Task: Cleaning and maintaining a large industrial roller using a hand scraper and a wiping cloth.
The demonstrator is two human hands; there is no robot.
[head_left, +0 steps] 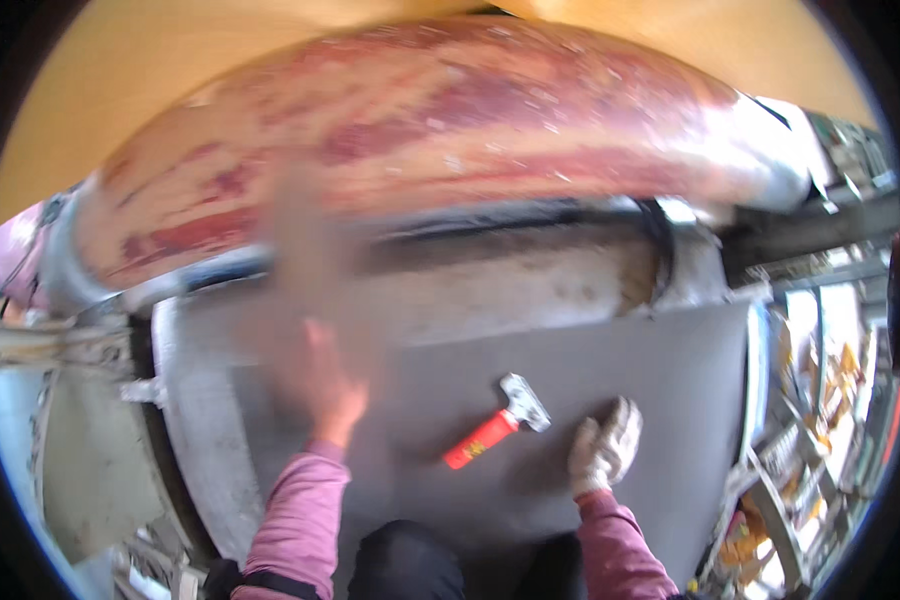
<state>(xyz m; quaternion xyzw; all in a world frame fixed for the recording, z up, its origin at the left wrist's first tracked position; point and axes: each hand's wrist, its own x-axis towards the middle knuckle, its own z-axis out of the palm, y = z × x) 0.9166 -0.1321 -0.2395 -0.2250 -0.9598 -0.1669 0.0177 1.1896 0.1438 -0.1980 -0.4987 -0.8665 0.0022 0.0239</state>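
My left hand (335, 395) is bare and raised over the left side of a flat grey surface (410, 380). Motion smears its fingers, and a brownish blur runs up from it across the edge of a large roller; I cannot make out whether it holds anything. My right hand (606, 445) wears a whitish work glove and hovers over or rests on the grey surface, its thumb apart from the fingers and nothing visible in it. Between the two hands, closer to the right, lies a scraper (500, 425) with a red handle and a metal head.
Beyond the grey surface spans the wide roller (450, 120), tan with dark red stains. A pale metal ledge (530, 290) lies below it. Machine frame parts (810, 235) stand at the right, and a pale panel (100, 460) is at the left. Yellowish sheet material (770, 40) rises behind.
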